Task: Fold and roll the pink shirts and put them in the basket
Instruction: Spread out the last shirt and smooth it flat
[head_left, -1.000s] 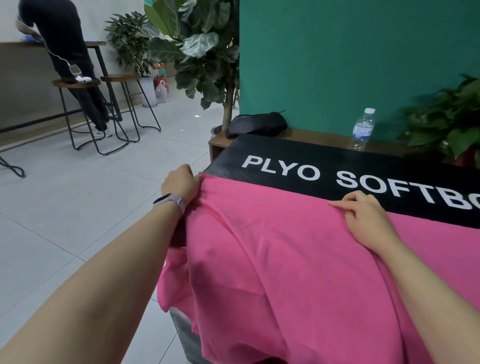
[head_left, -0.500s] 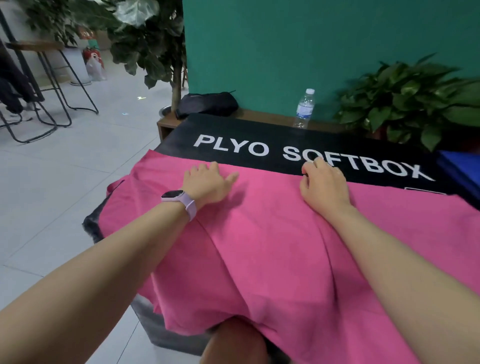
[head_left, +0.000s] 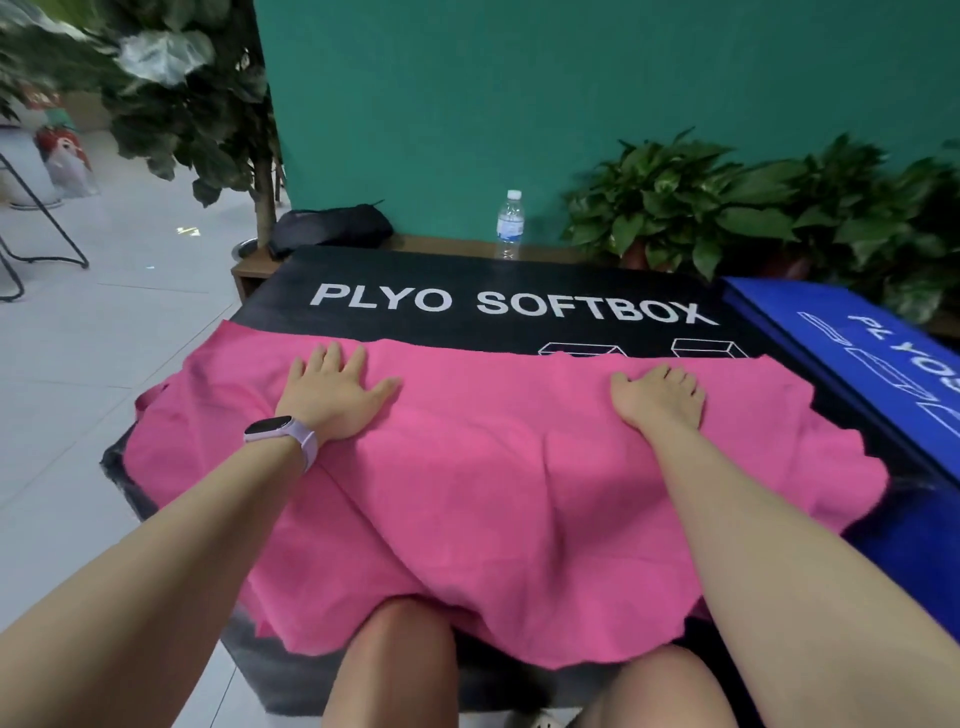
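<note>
A pink shirt lies spread over the black soft box printed "PLYO SOFTBOX". Its near edge hangs over my knees. My left hand, with a lilac watch on the wrist, lies flat on the shirt's far left part, fingers straight and spread. My right hand presses flat on the far right part, fingers straight. Neither hand grips the cloth. No basket is in view.
A blue soft box adjoins the black one on the right. Behind it, a wooden ledge carries a water bottle, a black bag and potted plants against a green wall. Tiled floor and a large plant lie left.
My left hand let go of the shirt's left corner and moved onto the shirt. Both hands now lie flat and have slid apart, the right one rightward. The view swung right.
</note>
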